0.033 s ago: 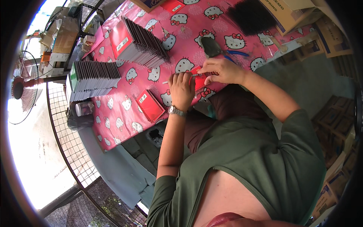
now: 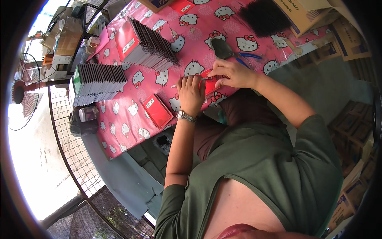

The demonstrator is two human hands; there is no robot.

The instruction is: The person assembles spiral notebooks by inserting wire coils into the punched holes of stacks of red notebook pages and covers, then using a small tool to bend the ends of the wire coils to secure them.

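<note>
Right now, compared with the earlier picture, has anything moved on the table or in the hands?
Nothing visibly changed. The left hand and right hand are on the same red booklet at the near edge of the pink cartoon-cat tablecloth. The fanned stack of red notebooks, the green stack and the single red notebook lie as before.

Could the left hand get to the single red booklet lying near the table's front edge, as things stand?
Probably yes. The left hand rests on the red booklet being worked on, and the single red booklet lies just to its left on the pink tablecloth with nothing between them. The hand would have to let go first.
</note>
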